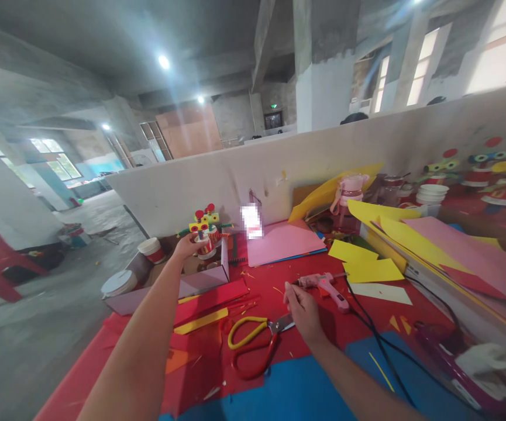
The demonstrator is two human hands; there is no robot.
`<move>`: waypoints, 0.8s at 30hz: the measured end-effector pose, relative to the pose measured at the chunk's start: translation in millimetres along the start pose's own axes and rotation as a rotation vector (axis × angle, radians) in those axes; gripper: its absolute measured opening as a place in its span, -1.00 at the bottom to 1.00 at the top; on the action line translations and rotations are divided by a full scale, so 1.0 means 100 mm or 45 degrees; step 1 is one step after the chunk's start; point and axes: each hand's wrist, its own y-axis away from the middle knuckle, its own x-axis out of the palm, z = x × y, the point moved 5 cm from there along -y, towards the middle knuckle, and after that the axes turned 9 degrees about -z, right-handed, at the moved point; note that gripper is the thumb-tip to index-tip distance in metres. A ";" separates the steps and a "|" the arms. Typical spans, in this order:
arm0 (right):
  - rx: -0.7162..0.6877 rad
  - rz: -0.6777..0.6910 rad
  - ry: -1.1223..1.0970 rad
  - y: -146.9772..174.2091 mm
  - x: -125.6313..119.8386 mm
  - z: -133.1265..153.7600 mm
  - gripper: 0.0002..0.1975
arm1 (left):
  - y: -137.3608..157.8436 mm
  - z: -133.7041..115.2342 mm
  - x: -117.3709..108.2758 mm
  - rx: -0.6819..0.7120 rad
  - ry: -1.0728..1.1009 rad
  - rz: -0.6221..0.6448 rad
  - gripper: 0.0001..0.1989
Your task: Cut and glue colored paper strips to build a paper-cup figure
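Observation:
At the left my left hand (185, 247) is closed on a paper-cup figure (205, 248) with a yellow face and a red pompom on top, held over an open cardboard box (204, 282). Another figure with a yellow face (211, 218) stands just behind it. My right hand (302, 307) is over the red table, its fingers curled together; whatever they may hold is hidden or too small to name. Beside those fingers lies a pink glue gun (329, 289). Scissors (257, 339) with one yellow and one red handle lie left of the right hand, blades pointing toward it.
Pink sheets (285, 242) lie against the white partition (182, 181). Yellow paper pieces (373, 270) and a white strip (379, 293) are at right. Black cables (382, 339) cross blue sheets (305, 389). White cups (432, 194) and more figures stand far right.

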 end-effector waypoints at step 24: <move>-0.011 0.002 -0.012 0.00 -0.01 0.04 -0.45 | 0.01 -0.01 -0.09 0.050 -0.165 -0.066 -0.40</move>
